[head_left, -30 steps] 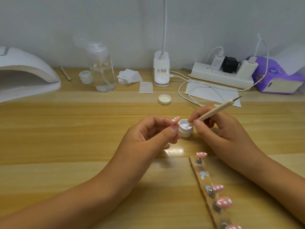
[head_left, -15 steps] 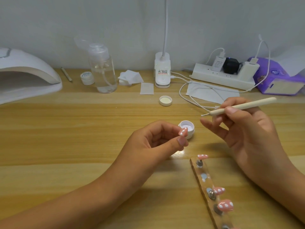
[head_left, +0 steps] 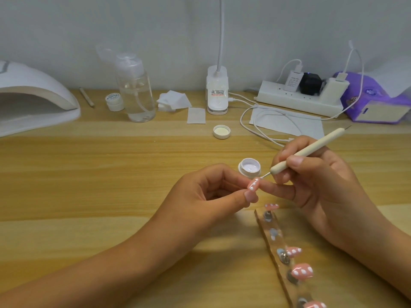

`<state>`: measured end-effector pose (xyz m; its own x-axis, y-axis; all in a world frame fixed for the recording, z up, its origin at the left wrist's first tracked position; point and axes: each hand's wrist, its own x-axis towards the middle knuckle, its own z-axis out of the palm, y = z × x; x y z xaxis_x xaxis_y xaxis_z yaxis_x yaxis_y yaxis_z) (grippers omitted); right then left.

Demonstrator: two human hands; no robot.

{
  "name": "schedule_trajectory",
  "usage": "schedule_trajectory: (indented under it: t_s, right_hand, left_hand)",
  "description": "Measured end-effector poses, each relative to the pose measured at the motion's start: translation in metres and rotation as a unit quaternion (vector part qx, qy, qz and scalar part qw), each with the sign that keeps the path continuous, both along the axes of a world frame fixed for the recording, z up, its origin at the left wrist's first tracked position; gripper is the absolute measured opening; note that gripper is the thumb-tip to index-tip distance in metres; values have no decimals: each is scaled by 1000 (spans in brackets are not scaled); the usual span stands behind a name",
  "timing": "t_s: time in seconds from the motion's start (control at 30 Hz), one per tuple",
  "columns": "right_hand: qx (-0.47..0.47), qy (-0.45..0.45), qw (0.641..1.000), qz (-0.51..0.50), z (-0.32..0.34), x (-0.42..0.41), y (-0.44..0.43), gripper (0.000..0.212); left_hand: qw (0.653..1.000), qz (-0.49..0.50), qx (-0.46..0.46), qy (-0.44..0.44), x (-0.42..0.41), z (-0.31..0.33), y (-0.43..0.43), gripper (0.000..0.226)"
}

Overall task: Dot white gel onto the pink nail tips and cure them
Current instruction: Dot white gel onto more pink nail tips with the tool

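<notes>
At the frame's centre your left hand (head_left: 209,196) pinches the pink nail tip (head_left: 320,185) between thumb and finger while your right hand (head_left: 329,185) grips the dotting pen (head_left: 311,151); the tip is likely light, stiff and slippery, so hold its sides, clear of the uncured dots.

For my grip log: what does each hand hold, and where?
Left hand pinches the pink white-dotted nail tip at its lower end; right hand grips the cream dotting pen near its point.

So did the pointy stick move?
Yes. The dotting tool rose out of the gel pot, then came down in front of it, to the held pink nail tip.
</notes>
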<state>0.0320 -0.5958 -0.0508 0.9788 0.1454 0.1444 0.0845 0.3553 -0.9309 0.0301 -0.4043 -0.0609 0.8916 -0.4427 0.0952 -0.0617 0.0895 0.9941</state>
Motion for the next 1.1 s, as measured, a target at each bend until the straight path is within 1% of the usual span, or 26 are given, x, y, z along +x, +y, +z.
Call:
schedule_trajectory:
  t_s: [0.3,0.4,0.53,0.7,0.87,1.1]
  right_hand:
    - [-16,-16,1000,6,-1,-1,0,6]
    - [-20,-11,1000,-1,-2,-1,-1,10]
    - [-16,-12,1000,2,0,-1,0,9]
    - [-17,-7,1000,2,0,-1,1,14]
    - [-20,-10,1000,6,-1,-1,0,10]
    - [-2,-12,1000,14,0,1,-3,5]
  left_hand:
    - [1000,-1,3,-1,0,0,0,10]
    - [1000,1,3,0,0,0,0,9]
    - [1000,0,3,0,0,1,0,9]
    - [1000,-1,3,1,0,0,0,9]
    - [1000,-1,7,-1,0,0,0,9]
    - [1000,-4,17,-3,-1,1,0,7]
